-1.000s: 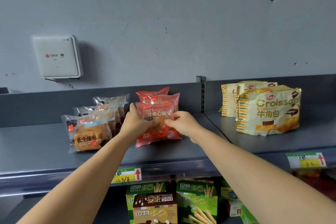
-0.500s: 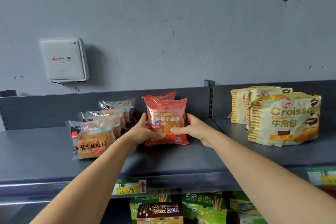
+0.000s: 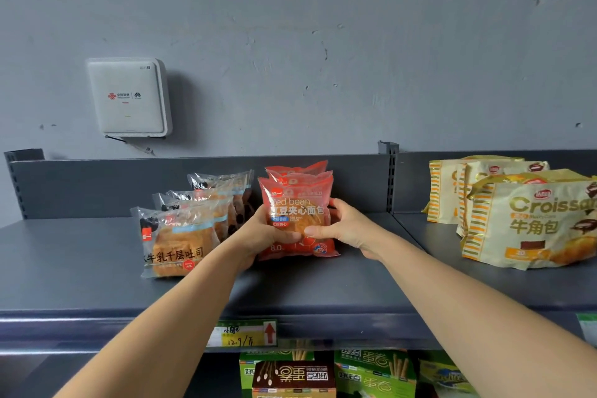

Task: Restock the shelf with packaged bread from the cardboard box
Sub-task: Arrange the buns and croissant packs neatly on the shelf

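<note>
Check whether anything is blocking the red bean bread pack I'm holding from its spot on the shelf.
Nothing visible is. The left hand and right hand grip the red bean pack, upright on the shelf before the other red packs; toast packs stand left, croissant bags right.

red bean packet (image 3: 295, 203): red-orange, white lettering, blue label
toast packets (image 3: 176, 242): clear film, pale blue band, black and red marks
croissant bags (image 3: 529, 220): cream and gold, orange stripes, brown lettering
shelf (image 3: 97, 284): dark grey
wall (image 3: 290, 42): dull grey, dark specks
wall box (image 3: 127, 97): white, red logo
price tag (image 3: 245, 333): green and yellow, red arrow
lower boxes (image 3: 374, 371): green; one brown
</note>
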